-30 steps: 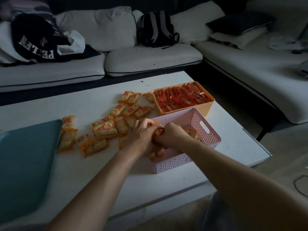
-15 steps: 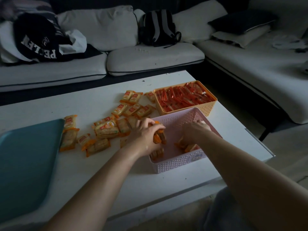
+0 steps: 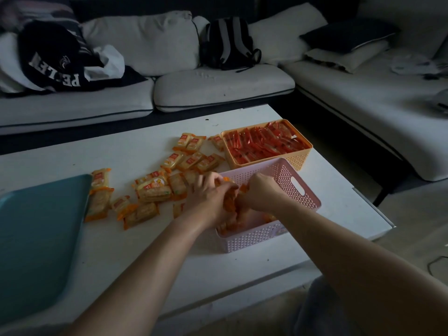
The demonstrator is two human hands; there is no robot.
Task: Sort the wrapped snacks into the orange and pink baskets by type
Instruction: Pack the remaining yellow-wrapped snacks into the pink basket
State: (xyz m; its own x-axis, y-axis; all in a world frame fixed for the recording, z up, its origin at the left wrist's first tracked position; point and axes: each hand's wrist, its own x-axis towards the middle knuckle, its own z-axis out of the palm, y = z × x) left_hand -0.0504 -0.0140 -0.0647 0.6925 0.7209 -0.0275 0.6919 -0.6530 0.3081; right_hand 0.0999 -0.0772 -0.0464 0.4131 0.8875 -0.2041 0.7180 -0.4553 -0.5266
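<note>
Both bare forearms reach forward from the lower edge and converge. The left hand point(image 3: 207, 194) and the right hand point(image 3: 260, 194) meet side by side, backs up. Their fingers curl downward around a bunch of orange-wrapped snacks point(image 3: 229, 204) gripped between them. The fingertips are hidden.

**Plastic, Film and Cloth**

The pink basket point(image 3: 286, 175) and orange basket point(image 3: 300, 159) are matt moulded plastic, their walls pierced in a lattice. The biscuit packets point(image 3: 152, 190) wear crinkled, shiny film; the red sachets point(image 3: 261, 144) look glossier. The white desk point(image 3: 135, 241) is smooth and matt, the teal tray point(image 3: 36, 238) smooth with a soft sheen. The sofa point(image 3: 218, 86) is cloth.
</note>
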